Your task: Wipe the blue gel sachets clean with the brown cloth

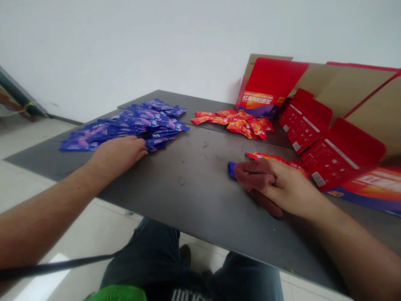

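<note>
A heap of blue-purple sachets (150, 117) spreads over the left side of the dark table. My left hand (123, 152) is at the heap's near edge, its fingers curled closed on a blue sachet; the fingertips are partly hidden. In my right hand (290, 186) a brown cloth (255, 175) is bunched up, pressed low over the table. The end of a single blue sachet (232, 169) sticks out from beneath the cloth's left side. Just behind this hand lie several red-orange sachets (266, 156), partly covered by it.
A pile of red-orange sachets (238, 122) lies at the back of the table (175, 188). Open red boxes (269, 88) stand at the right, with smaller red cartons (305, 119) leaning before them. A pale wall rises behind the table.
</note>
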A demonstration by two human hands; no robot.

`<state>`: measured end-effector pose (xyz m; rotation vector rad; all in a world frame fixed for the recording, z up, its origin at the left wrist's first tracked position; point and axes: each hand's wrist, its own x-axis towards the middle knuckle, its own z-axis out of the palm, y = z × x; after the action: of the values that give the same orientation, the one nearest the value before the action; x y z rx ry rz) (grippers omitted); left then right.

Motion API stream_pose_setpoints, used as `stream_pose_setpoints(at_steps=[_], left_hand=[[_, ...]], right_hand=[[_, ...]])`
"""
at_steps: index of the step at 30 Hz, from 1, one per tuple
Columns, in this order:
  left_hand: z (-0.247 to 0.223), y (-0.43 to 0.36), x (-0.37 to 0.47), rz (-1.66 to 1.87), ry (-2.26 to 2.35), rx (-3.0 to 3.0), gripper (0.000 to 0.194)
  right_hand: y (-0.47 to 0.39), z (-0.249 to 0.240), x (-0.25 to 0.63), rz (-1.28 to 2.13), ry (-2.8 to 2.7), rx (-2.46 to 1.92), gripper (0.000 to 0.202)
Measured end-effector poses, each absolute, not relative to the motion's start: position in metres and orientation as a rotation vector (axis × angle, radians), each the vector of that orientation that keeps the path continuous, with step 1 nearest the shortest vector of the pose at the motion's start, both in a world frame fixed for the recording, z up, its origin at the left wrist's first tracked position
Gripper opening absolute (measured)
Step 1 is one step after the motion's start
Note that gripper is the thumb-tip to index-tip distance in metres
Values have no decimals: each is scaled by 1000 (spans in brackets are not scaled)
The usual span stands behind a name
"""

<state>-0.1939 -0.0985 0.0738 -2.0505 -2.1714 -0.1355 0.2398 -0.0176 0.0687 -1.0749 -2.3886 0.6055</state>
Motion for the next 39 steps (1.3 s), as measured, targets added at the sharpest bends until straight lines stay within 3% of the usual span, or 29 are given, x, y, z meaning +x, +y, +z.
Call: stream_pose_setpoints(at_steps=[3,8,13,21,28,34,39], left_hand=[[81,-103,-176,-148,-2156,-2031,49],[73,-84,-132,-295,-2067,-2386,31],[62,-43,-59,-424,-1745,-2714,23],[48,6,38,-291,-1460,-2833,52],[45,6,37,-379,-1603,-2888,63],[54,9,11,-470,-1989,-2941,30],[54,8,-1,-668,-2201,-2867,17]], right_hand=[[-12,75,248,772,-2276,-1138,32],[11,75,265,759,-1835,-1139,29],[33,64,276,816,-1621,-1072,41],[44,54,281,861,-1573,-962,46],[33,59,275,810,-1650,-1001,40],[21,65,269,833,-1762,-1022,40],[11,66,261,825,-1846,-1014,44]])
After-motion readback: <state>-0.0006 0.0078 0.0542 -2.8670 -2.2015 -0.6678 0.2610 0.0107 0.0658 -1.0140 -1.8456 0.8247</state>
